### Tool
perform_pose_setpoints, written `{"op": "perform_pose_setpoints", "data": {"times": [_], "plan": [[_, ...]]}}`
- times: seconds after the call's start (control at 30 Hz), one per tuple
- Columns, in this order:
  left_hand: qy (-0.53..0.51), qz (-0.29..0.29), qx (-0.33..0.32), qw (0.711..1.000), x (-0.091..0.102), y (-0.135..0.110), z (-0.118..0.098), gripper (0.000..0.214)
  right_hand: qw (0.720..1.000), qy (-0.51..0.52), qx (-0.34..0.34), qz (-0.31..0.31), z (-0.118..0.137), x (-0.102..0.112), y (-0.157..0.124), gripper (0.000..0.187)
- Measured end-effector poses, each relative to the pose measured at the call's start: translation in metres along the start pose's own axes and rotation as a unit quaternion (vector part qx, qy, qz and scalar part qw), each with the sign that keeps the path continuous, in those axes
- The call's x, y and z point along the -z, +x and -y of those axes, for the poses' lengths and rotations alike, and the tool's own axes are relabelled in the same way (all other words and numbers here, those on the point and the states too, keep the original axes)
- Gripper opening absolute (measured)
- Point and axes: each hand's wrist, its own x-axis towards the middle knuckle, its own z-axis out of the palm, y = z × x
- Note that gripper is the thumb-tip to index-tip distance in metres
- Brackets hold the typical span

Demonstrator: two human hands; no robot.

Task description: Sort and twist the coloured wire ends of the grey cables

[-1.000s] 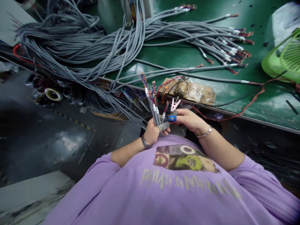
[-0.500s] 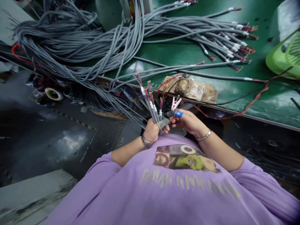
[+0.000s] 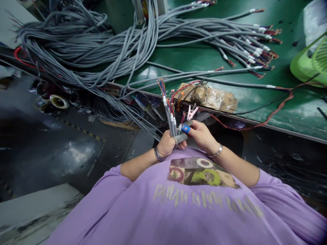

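Note:
My left hand [image 3: 168,142] is closed around several grey cables [image 3: 172,126], whose stripped ends point up and away from me. White bands sit below their bare coloured wires [image 3: 170,102]. A grey cover wraps the left thumb. My right hand [image 3: 200,135] is pinched at the right side of this bunch, close to the left thumb. It wears a blue cover [image 3: 186,129] on the thumb and a grey one on a finger. What lies between its fingertips is mostly hidden, seemingly a cable's wires. A pink clip [image 3: 192,112] stands just beyond the right fingers.
A large heap of grey cables [image 3: 76,51] covers the left of the green table [image 3: 189,58], stripped ends to the right. A taped brown block [image 3: 209,97] lies at the table edge. A green basket [image 3: 309,63] stands right. Coiled cable [image 3: 117,110] sits below the table.
My right hand has moved left and slightly down, onto the cable bunch by the left thumb. The bunch's wire ends have swung to the right and stand more upright.

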Motion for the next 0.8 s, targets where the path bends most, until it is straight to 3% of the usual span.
{"op": "perform_pose_setpoints", "data": {"times": [0.13, 0.27, 0.43, 0.63, 0.8], "plan": [[-0.074, -0.058, -0.001, 0.996, 0.0, 0.0, 0.0, 0.035, 0.994, 0.075, -0.027, -0.078, -0.004, 0.012, 0.004, 0.043], [-0.104, -0.087, -0.005, 0.991, 0.0, 0.001, 0.001, 0.039, 0.989, 0.121, -0.08, -0.03, -0.002, 0.014, -0.004, 0.036], [-0.066, -0.075, -0.015, 0.995, -0.001, 0.002, 0.002, 0.039, 0.999, 0.03, -0.029, 0.001, -0.002, 0.003, -0.004, 0.039], [-0.069, -0.109, -0.025, 0.991, -0.002, 0.003, 0.001, 0.039, 0.999, -0.009, 0.015, -0.038, -0.004, 0.004, -0.001, 0.035], [-0.087, -0.138, -0.037, 0.986, -0.004, 0.005, -0.002, 0.04, 1.0, 0.012, 0.001, -0.028, -0.004, 0.004, -0.005, 0.032]]}}
